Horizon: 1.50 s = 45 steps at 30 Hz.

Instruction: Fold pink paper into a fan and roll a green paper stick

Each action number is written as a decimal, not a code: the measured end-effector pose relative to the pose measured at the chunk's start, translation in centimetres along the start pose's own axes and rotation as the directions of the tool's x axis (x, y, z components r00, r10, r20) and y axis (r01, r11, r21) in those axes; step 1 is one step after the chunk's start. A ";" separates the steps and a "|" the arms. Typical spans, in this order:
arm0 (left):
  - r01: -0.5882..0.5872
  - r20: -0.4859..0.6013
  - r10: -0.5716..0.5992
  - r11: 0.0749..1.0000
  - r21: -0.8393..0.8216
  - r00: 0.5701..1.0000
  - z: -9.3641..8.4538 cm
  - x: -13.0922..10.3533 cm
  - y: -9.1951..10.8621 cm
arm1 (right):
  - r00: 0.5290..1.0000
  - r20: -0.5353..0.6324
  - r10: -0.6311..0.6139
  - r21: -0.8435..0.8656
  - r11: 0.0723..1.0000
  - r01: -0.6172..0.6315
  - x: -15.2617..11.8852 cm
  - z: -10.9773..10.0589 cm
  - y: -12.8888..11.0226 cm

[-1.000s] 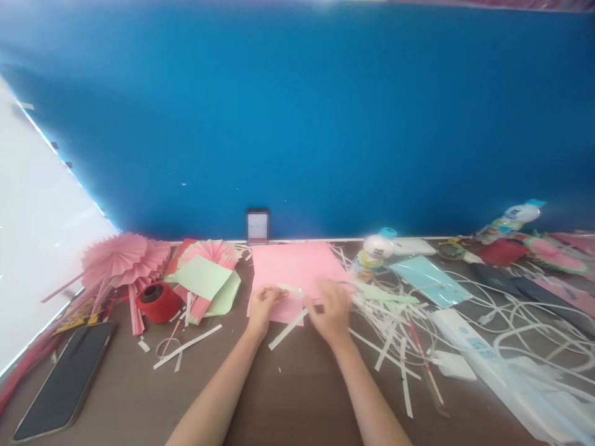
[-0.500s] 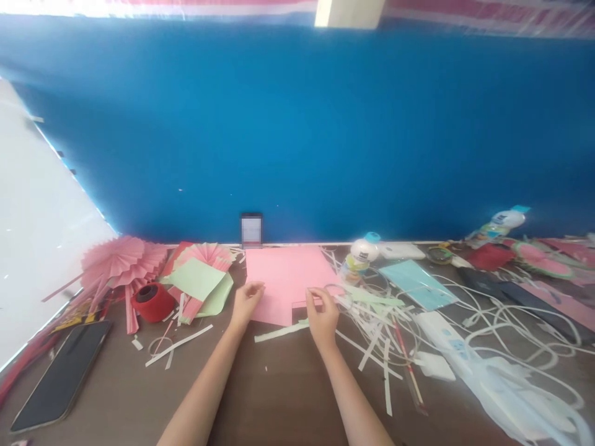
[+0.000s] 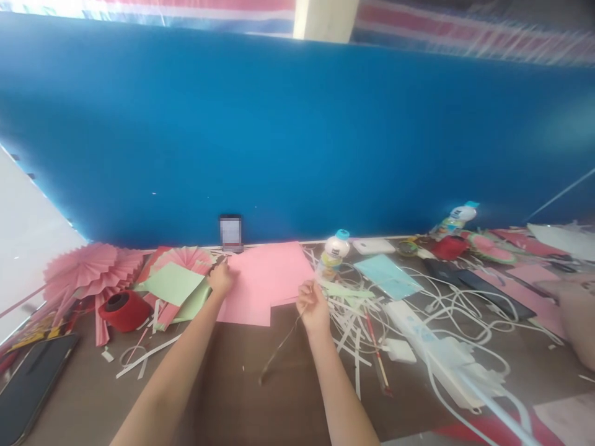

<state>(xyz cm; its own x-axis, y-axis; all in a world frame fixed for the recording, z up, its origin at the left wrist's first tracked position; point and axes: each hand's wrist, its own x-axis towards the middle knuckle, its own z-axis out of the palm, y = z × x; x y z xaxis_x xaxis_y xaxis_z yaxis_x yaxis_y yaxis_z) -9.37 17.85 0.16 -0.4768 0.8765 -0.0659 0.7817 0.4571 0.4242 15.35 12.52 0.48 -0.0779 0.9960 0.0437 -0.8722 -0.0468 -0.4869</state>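
Note:
Pink paper sheets [image 3: 264, 279] lie on the brown table in front of me, against the blue wall. My left hand [image 3: 221, 279] is at their left edge, beside the folded pink paper fan [image 3: 190, 257]. Its fingers are curled and partly hidden, so a hold cannot be made out. My right hand [image 3: 313, 308] is raised by the sheets' lower right corner with fingers pinched. From it a thin strip [image 3: 279, 348], blurred and seen almost edge-on, hangs down to the left over the table.
Green paper [image 3: 174, 285] and a red roll [image 3: 124, 311] are on the left, near a dark phone [image 3: 39, 384]. Rightward are paper scraps [image 3: 344, 310], a bottle [image 3: 335, 251], a power strip [image 3: 437, 350] with white cables, and another person's hand [image 3: 576, 310].
My left hand has moved from the sheets' lower left to their upper left edge. The pale strip on the table is gone from there; a thin strip now hangs from my right hand. The view has shifted right.

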 end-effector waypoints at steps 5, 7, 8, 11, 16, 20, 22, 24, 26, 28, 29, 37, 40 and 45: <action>-0.190 -0.209 0.183 0.982 -0.015 0.961 -1.3 -1.7 0.2 | 0.999 -0.023 0.029 -0.035 0.999 -0.030 0.0 0.1 0.3; -0.344 -0.307 0.303 0.935 -0.090 0.902 -1.2 -4.3 0.7 | 0.998 -0.061 0.033 -0.024 0.999 -0.035 0.0 0.2 0.6; -0.443 -0.274 0.390 0.881 -0.168 0.879 -0.9 -5.9 0.9 | 0.996 -0.078 0.031 -0.023 0.999 -0.033 0.1 0.2 0.8; -0.492 0.019 0.590 0.690 -0.531 0.807 0.9 -11.2 1.5 | 0.995 -0.097 0.022 -0.040 0.999 -0.026 0.1 0.4 1.1; -0.185 0.333 0.581 0.656 -0.731 0.742 3.3 -14.9 2.2 | 0.994 -0.105 0.026 -0.050 0.998 -0.032 0.1 0.4 1.1; -0.009 0.526 0.509 0.725 -0.689 0.682 3.1 -14.6 2.0 | 0.997 -0.054 -0.050 -0.056 0.997 0.047 0.2 0.0 0.1; -0.105 0.476 0.549 0.723 -0.683 0.687 2.8 -14.9 1.7 | 0.995 -0.032 -0.090 -0.076 0.993 0.087 0.3 -0.2 -0.5; -0.318 0.311 0.615 0.699 -0.640 0.725 2.3 -15.1 1.5 | 0.995 -0.025 -0.099 -0.073 0.993 0.097 0.3 -0.3 -0.8; -0.469 0.147 0.629 0.697 -0.542 0.764 1.7 -14.3 1.4 | 0.996 -0.030 -0.087 -0.054 0.995 0.085 0.3 -0.3 -0.9; -0.440 0.074 0.532 0.764 -0.473 0.844 0.9 -11.9 1.4 | 0.996 -0.045 -0.072 -0.039 0.997 0.070 0.3 -0.3 -0.8; -0.406 0.010 0.456 0.802 -0.438 0.890 0.4 -10.1 1.3 | 0.996 -0.053 -0.070 -0.036 0.997 0.068 0.3 -0.3 -0.7; -0.027 -0.008 0.026 0.987 -0.159 1.000 0.0 1.4 0.3 | 0.991 -0.106 -0.085 -0.083 0.994 0.076 0.3 -0.3 -0.1; -0.013 0.007 0.015 0.986 -0.163 1.000 0.8 1.5 0.2 | 0.990 -0.088 -0.109 -0.143 0.985 0.096 0.2 -0.3 -0.1; -0.245 -0.162 0.195 0.882 -0.403 0.967 0.9 -0.1 -0.1 | 0.988 -0.127 -0.082 -0.228 0.972 0.051 0.2 0.2 0.0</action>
<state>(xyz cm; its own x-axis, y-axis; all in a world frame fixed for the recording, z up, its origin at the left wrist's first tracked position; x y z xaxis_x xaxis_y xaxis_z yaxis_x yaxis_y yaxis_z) -9.09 17.85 -0.66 -0.3740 0.9125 0.1655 0.6443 0.1273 0.7541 15.26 12.69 0.64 0.0558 0.9981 -0.0279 -0.7421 0.0228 -0.6699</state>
